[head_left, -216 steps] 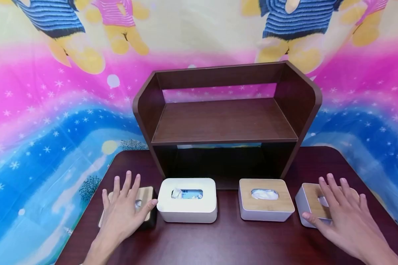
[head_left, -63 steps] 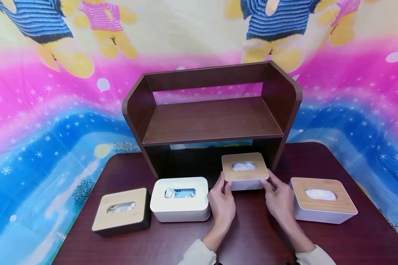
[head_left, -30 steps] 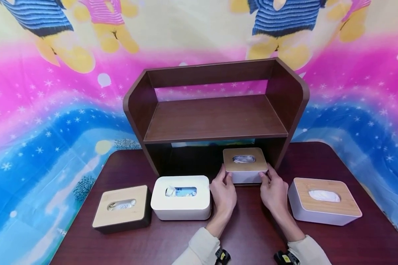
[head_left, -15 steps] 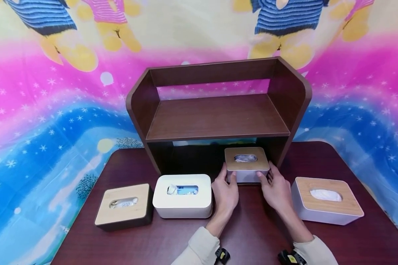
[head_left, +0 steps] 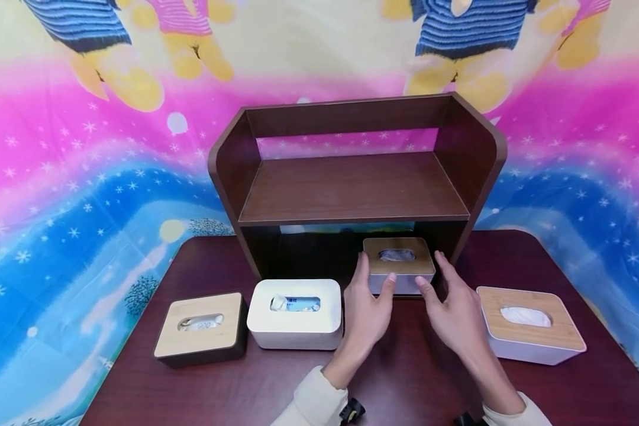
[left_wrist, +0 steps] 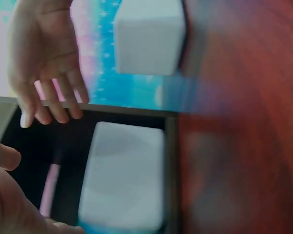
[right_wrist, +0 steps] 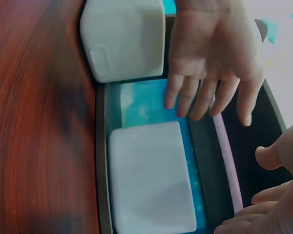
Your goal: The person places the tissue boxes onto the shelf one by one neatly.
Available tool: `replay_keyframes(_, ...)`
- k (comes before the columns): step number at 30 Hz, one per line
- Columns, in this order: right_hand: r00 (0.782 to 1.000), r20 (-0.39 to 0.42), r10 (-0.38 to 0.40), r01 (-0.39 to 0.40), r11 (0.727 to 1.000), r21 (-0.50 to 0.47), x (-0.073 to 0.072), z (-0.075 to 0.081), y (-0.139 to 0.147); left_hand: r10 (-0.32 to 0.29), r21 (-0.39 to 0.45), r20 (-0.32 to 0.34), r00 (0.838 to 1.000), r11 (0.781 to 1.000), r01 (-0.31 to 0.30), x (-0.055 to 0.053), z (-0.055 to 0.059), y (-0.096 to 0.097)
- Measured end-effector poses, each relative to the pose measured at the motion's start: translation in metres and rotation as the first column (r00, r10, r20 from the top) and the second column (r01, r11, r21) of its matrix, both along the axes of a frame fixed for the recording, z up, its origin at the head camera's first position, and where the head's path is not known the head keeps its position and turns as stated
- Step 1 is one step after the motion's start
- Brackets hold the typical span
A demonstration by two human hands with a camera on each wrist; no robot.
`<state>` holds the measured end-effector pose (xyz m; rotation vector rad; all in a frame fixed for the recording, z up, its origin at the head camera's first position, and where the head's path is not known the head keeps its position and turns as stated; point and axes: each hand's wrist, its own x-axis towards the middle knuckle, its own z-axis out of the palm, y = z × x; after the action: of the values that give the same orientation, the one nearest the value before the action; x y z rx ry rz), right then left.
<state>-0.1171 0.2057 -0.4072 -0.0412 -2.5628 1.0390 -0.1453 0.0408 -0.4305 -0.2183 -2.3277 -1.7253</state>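
A tissue box with a white body and wood-look lid sits in the lower right of the brown desk shelf, its front near the shelf's front edge. My left hand is at its left side with fingers extended, the thumb in front of the box. On the other side my right hand has its fingers straight and spread, apart from the box. Both wrist views show the white box between the hands, gripped by neither.
On the dark red table stand a cream tissue box and a black one with a wooden lid at left. Another white, wood-lidded box is at right. A patterned cloth hangs behind.
The box in front of the shelf has been slid back into its lower compartment. Since half a second ago both hands have loosened from its sides and spread their fingers.
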Motion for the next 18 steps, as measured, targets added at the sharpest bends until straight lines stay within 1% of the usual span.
replay_keyframes(2, 1.0, 0.003, 0.008, -0.008, 1.0, 0.008, 0.003, 0.002, -0.002, -0.025, 0.006, -0.007, 1.0, 1.0, 0.025, 0.004, 0.008, -0.007)
replay_keyframes(5, 0.999, 0.029, 0.033, -0.033, 0.999, 0.005, 0.006, 0.005, -0.007, -0.042, -0.014, -0.023, 0.999, 0.999, 0.042, 0.008, 0.016, -0.019)
replay_keyframes(9, 0.996, 0.066, 0.067, -0.066, 0.998, -0.005, 0.009, 0.005, -0.013, -0.062, -0.093, -0.025, 0.998, 0.994, 0.06, 0.011, 0.023, -0.037)
replay_keyframes(14, 0.991, 0.079, 0.104, -0.104, 0.995, -0.005, 0.012, 0.004, -0.018, -0.091, -0.187, -0.001, 0.996, 0.978, 0.089, 0.016, 0.025, -0.06)
replay_keyframes(16, 0.99, 0.076, 0.123, -0.122, 0.992, -0.015, 0.012, 0.002, -0.019, -0.092, -0.211, 0.008, 0.996, 0.973, 0.092, 0.017, 0.023, -0.07)
replay_keyframes(18, 0.987, 0.075, 0.14, -0.139, 0.99, -0.021, 0.013, 0.0, -0.021, -0.088, -0.229, 0.004, 0.996, 0.97, 0.087, 0.018, 0.021, -0.079)
